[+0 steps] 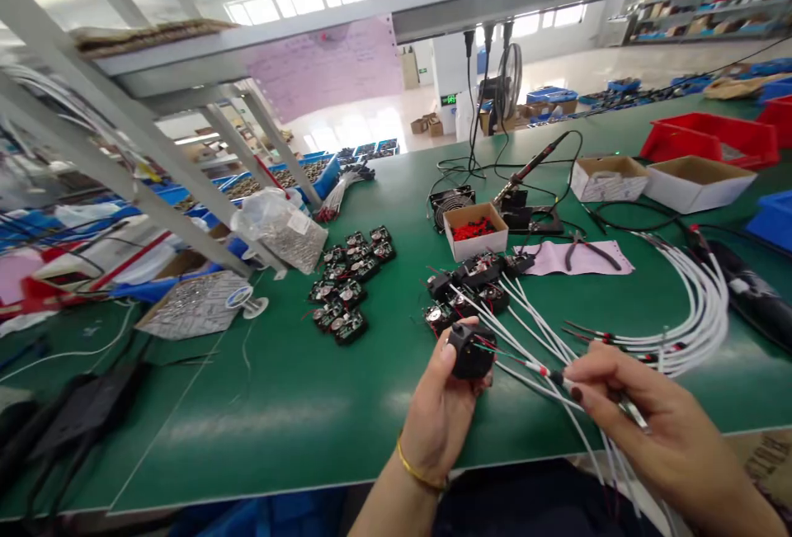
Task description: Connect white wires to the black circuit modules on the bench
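My left hand (442, 405) grips a small black plastic housing (471, 353) upright above the near edge of the bench. Thin red and green wires run from the housing to the stripped end of a white cable (544, 371) with a red band. My right hand (637, 413) pinches that cable just behind its end. A slim metal tool (634, 413), its kind unclear, lies tucked under my right fingers. Just beyond my left hand sit several black assemblies (476, 281) with white cables attached. Another group of similar black units (350, 285) stands further left.
Behind the assemblies are a box of red parts (473, 232), a soldering iron (529, 166) in its stand and a small fan (451, 205). Pliers (592, 253) lie on pink paper. A bundle of white cables (699, 306) curves at right. A solder spool (246, 303) sits left.
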Tool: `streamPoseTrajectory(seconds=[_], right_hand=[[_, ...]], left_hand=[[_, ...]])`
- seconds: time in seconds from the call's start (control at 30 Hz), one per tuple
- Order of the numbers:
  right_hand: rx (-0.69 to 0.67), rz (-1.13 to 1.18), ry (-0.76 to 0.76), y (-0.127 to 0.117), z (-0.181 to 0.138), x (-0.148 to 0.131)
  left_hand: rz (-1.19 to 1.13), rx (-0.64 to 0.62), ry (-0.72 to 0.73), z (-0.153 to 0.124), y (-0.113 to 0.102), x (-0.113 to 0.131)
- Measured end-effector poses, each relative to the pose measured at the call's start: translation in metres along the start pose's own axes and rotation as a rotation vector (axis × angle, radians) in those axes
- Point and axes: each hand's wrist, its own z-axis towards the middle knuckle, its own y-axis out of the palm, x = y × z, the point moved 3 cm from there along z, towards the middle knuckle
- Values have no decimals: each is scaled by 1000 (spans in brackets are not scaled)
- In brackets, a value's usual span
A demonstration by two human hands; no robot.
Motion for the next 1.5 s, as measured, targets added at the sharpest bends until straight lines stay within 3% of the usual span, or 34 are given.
streamPoseTrajectory(seconds=[0.37,0.7,0.87,1.0,1.3,1.5], right_hand=[[-81,64,307,10,-14,-2],[-154,14,235,7,-9,3],[-98,-15,311,8,-11,7],[-86,13,256,8,-10,8],[-140,9,183,11,1,-4],[-195,116,245,13,2,-6]], left_hand=[[52,-13,38,-4,1,3],[115,5,58,-4,-2,3],[184,8,82,-7,-4,4],[257,20,105,-9,-10,4],[706,102,265,-14,-18,8],[741,140,259,-13,-21,11]])
